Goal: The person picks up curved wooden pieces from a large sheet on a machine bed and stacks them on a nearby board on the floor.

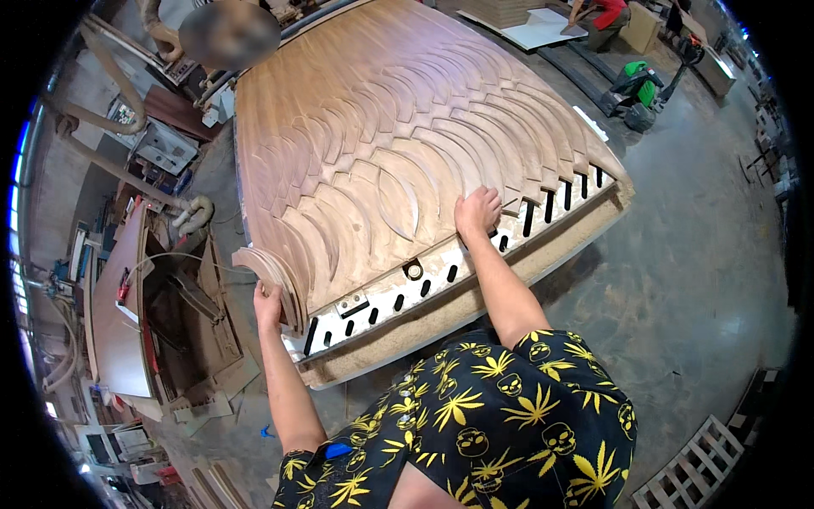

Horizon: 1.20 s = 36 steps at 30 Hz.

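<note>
My left hand is closed on a stack of curved wooden pieces, upright at the near left corner of a large wood sheet cut into rows of crescent shapes. At the sheet's near edge, my right hand has its fingers bent down over the lower end of a curved wooden piece; the fingertips are partly hidden. Between my hands, several cut crescents lie side by side, and one curved piece lies slightly askew across its neighbours.
A white slotted strip runs along the machine bed's near edge, with a thick board edge below. At left stands a bench with a hose. Far right are a green pallet jack and a person in red handling a white panel.
</note>
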{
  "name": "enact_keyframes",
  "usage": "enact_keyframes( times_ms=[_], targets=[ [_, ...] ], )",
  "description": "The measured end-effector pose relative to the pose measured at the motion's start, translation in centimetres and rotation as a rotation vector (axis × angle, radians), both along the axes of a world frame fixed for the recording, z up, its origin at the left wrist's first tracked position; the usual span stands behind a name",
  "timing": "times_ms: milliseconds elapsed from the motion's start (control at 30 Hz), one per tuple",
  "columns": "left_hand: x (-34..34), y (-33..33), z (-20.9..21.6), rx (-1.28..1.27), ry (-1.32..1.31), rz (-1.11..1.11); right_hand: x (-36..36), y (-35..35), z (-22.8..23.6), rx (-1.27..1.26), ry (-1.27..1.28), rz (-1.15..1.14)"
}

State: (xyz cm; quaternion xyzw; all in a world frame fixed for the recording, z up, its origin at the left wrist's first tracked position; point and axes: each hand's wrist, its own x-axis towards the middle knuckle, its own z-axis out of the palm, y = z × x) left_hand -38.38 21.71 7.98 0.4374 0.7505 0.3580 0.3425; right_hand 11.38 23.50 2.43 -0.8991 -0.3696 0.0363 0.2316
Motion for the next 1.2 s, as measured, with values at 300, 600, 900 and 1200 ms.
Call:
enact_keyframes(
  times_ms=[300,600,900,1200],
  targets=[
    [1.2,0.0,0.5,0.02,-0.073,0.011,1.5,1.8,-0.1,-0.081,0.064,-0.178],
    [1.3,-1.2,2.5,0.033,-0.254,0.028,2.2,2.2,1.8,-0.166,0.17,-0.246],
    [1.6,-2.2,3.8,0.031,-0.326,-0.012,3.4,1.7,3.3,-0.041,0.343,-0.194],
    [-0.2,-2.3,1.6,0.087,-0.344,-0.04,1.7,1.2,4.8,0.441,0.042,0.201]
  ],
)
